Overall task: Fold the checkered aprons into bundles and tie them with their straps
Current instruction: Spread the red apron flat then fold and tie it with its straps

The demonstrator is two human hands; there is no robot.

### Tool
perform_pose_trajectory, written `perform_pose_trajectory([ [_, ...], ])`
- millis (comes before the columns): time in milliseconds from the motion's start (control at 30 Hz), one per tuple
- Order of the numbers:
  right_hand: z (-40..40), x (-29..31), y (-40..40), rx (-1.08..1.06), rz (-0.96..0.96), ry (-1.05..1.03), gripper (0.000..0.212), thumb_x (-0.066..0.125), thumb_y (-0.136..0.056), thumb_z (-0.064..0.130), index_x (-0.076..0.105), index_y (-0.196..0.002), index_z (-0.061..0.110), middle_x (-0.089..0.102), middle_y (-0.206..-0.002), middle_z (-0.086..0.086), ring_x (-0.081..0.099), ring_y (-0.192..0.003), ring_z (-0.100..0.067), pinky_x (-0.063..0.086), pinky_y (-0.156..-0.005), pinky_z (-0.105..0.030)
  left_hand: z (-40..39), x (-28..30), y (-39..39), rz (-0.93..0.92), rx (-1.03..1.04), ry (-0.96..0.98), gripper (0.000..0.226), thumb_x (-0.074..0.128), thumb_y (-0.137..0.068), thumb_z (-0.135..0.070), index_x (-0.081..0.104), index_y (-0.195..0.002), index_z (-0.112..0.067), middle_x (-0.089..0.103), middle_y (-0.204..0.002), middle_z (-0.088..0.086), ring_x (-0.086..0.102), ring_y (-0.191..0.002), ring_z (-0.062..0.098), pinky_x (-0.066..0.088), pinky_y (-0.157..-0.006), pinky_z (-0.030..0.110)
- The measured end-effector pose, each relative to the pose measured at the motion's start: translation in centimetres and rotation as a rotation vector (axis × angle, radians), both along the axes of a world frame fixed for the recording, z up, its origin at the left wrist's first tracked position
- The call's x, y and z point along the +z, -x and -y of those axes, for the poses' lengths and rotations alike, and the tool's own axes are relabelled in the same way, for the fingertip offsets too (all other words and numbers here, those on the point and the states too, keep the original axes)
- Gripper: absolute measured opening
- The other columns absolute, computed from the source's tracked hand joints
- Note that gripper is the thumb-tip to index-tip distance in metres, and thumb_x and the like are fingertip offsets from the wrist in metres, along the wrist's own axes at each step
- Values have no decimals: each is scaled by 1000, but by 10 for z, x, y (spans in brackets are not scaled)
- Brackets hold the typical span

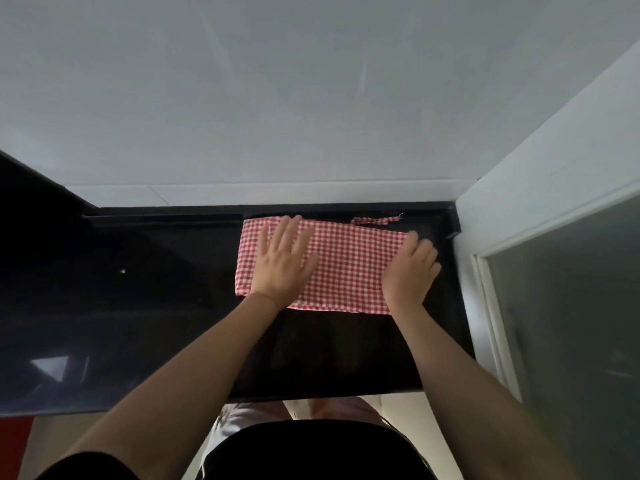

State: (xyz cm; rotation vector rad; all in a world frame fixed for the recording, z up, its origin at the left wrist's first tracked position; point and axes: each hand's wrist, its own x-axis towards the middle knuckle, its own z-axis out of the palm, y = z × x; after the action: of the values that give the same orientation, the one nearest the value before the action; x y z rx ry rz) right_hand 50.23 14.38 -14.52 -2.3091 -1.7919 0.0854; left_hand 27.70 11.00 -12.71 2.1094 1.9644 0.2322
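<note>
A red-and-white checkered apron (346, 261) lies folded into a flat rectangle on the black counter (329, 351), near the back wall. My left hand (284, 261) presses flat on its left part, fingers spread. My right hand (412, 268) rests on the apron's right end with its fingers curled over that edge; whether it pinches the cloth I cannot tell. One strap (377, 220) pokes out behind the fold, along the counter's back edge.
A white tiled wall (277, 98) rises right behind the counter. A white wall and a frosted glass door (571, 306) close off the right side. The glossy black counter runs on to the left (104, 289). Its front edge is near my body.
</note>
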Motion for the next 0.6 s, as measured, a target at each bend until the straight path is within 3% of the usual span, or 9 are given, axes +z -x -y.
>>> perform_pose_trajectory([
  [100,2,14,30,182,20,33,21,58,-92,16,56,-112,11,59,-112,-11,56,-101,-26,47,-88,-39,17,8,22,146,425,-139,36,38,-101,-28,52,-133,-17,49,-141,9,42,-131,28,28,-112,49],
  [167,8,16,46,218,-11,127,18,55,-94,20,56,-111,15,59,-110,-7,56,-100,-22,48,-88,-37,24,10,39,339,796,-4,30,36,-102,-23,55,-123,-15,55,-125,9,52,-109,26,40,-94,43],
  [233,16,18,56,145,-64,260,28,54,-96,27,52,-122,18,55,-122,-7,53,-110,-25,48,-93,-39,31,7,59,545,1064,259,32,33,-100,-20,59,-117,-11,62,-117,11,59,-99,28,46,-84,39],
  [267,19,19,58,105,-80,333,35,54,-96,30,49,-129,19,50,-130,-9,50,-117,-28,47,-96,-42,35,5,67,589,1062,368,32,35,-98,-17,62,-114,-11,67,-113,12,63,-95,29,50,-83,38],
  [367,21,21,59,96,-92,471,50,56,-94,30,41,-141,20,38,-145,-12,40,-130,-35,43,-103,-47,58,4,74,652,774,478,23,50,-92,-14,61,-111,-18,69,-105,6,65,-88,24,55,-83,41],
  [467,20,22,55,131,-103,520,58,57,-94,25,35,-147,20,33,-148,-11,36,-133,-34,38,-108,-46,79,3,65,632,553,462,57,70,-84,-26,43,-134,-21,47,-119,-8,51,-102,14,45,-83,34],
  [533,23,22,53,141,-97,526,61,58,-95,25,32,-150,20,32,-150,-11,36,-134,-33,37,-110,-45,83,2,56,614,586,392,71,76,-80,-40,36,-136,-21,39,-119,-11,50,-99,12,45,-77,34],
  [600,27,20,54,142,-79,526,67,59,-95,27,27,-153,19,29,-153,-12,34,-137,-33,36,-111,-45,79,1,48,577,693,319,59,74,-83,-41,37,-124,-19,48,-115,-8,54,-84,12,45,-65,32],
])
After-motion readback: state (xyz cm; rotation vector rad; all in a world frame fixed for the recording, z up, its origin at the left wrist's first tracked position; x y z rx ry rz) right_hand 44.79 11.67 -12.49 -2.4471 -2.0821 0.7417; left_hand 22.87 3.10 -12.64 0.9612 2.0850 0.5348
